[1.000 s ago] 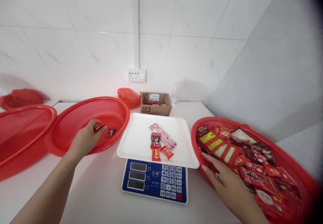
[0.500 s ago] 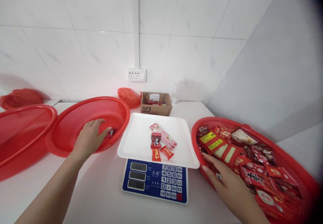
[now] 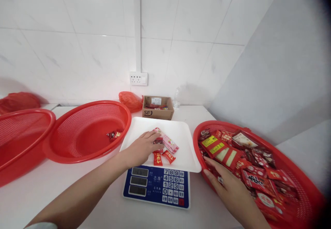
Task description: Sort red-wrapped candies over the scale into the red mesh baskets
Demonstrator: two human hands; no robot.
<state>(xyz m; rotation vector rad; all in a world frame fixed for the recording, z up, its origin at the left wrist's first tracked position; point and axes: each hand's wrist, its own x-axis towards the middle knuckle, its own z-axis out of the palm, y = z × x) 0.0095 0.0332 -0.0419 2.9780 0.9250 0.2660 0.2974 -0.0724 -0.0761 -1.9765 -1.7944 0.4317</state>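
Note:
My left hand (image 3: 142, 148) reaches over the white tray (image 3: 184, 132) of a blue weighing scale (image 3: 156, 201). Its fingers are stretched out over a dark red wrapped candy (image 3: 158, 146), partly covering it. Beside that candy lie a pink patterned packet (image 3: 168, 142) and two small red wrapped candies, one on the left (image 3: 158, 159) and one on the right (image 3: 169, 156). My right hand (image 3: 229, 186), fingers apart, rests at the near-left rim of the red basket (image 3: 198, 132) heaped with snacks; I see nothing held in it.
A second red basket (image 3: 85, 106) on the left contains a few small candies (image 3: 113, 135). Another red basket (image 3: 26, 113) stands farther left. Behind the scale are a cardboard box (image 3: 161, 114) and a red plastic bag (image 3: 130, 100) by the wall.
My left hand has moved right, from the middle basket to the scale tray. More candy now shows in that basket. My right hand stays near the same rim.

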